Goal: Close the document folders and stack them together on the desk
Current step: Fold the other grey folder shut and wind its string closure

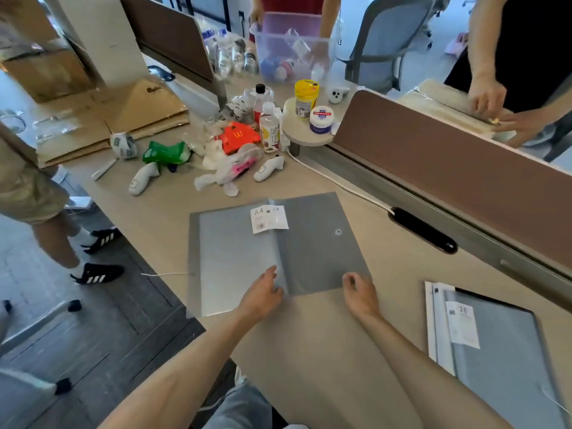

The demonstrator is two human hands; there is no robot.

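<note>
A grey document folder (315, 243) lies open flat on the beige desk (325, 351), with a white A4 label near its top. My left hand (261, 294) rests on the near edge at the folder's spine, fingertips touching the pages. My right hand (360, 294) sits at the near right corner of the folder's darker right flap, fingers curled, holding nothing that I can see. A stack of closed grey folders (501, 354) with a white label lies at the desk's right near corner.
Clutter fills the far desk: bottles, an orange packet (236, 136), a green pack (167, 151), white controllers (268, 169), plastic wrappers, cardboard. A brown divider panel (448, 168) and a white cable (337, 181) run along the right. Other people stand at the left and far right.
</note>
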